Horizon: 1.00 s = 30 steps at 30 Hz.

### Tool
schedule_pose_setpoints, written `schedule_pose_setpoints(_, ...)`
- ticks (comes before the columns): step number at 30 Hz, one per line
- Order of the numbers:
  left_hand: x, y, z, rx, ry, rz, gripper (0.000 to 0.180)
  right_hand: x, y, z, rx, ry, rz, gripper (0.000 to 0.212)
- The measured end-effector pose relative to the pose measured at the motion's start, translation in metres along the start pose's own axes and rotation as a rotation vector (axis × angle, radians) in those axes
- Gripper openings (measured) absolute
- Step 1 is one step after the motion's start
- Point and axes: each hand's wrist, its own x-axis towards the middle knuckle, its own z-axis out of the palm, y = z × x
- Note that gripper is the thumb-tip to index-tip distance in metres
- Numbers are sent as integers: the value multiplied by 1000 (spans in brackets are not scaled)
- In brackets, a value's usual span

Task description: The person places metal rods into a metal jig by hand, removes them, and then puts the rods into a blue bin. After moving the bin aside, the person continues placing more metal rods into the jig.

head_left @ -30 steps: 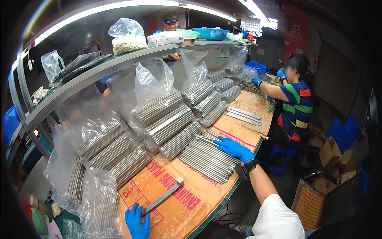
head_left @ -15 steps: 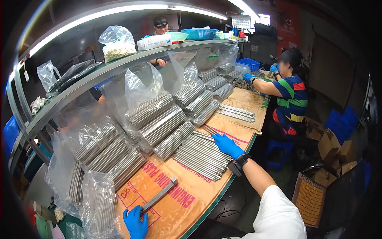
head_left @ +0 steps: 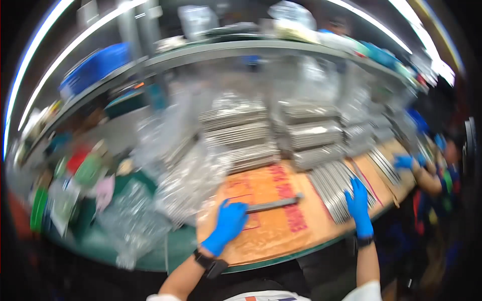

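Note:
My left hand [head_left: 228,223], in a blue glove, is closed round the near end of a grey metal bar [head_left: 273,204] lying across the printed brown paper [head_left: 256,241]. My right hand [head_left: 358,203], gloved in blue too, rests with fingers stretched at the right side of a flat row of thin metal rods [head_left: 329,188]. Motion blur hides whether its fingertips touch a single rod. Behind the paper stand stacked bundles of rods in clear plastic [head_left: 241,135], with more wrapped bundles [head_left: 314,135] to their right.
Crumpled clear bags [head_left: 133,215] lie on the green table [head_left: 150,251] at left. A metal shelf [head_left: 226,47] spans the back, carrying bags and a blue bin [head_left: 98,67]. At far right, a co-worker's gloved hand [head_left: 403,161] is near another group of rods [head_left: 384,165].
The view has swung to the left, bringing the table's left end into sight and blurring the picture. My left hand remains at the bar's end and my right hand at the rod row.

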Motion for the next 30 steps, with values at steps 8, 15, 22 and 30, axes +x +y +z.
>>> schedule_pose_setpoints(8,10,31,16,103,-41,131,8,-89,-87,25,111,-327,-260,43)
schedule_pose_setpoints(15,-17,35,-5,-114,-196,-278,29,-89,-78,30,225,-322,-217,40)
schedule_pose_setpoints(22,-107,51,-144,-768,-330,-858,37,-80,-91,25,226,-308,-173,38)
schedule_pose_setpoints(30,-254,81,-198,-568,-58,-1282,29,-86,-96,20,236,-292,-131,34)
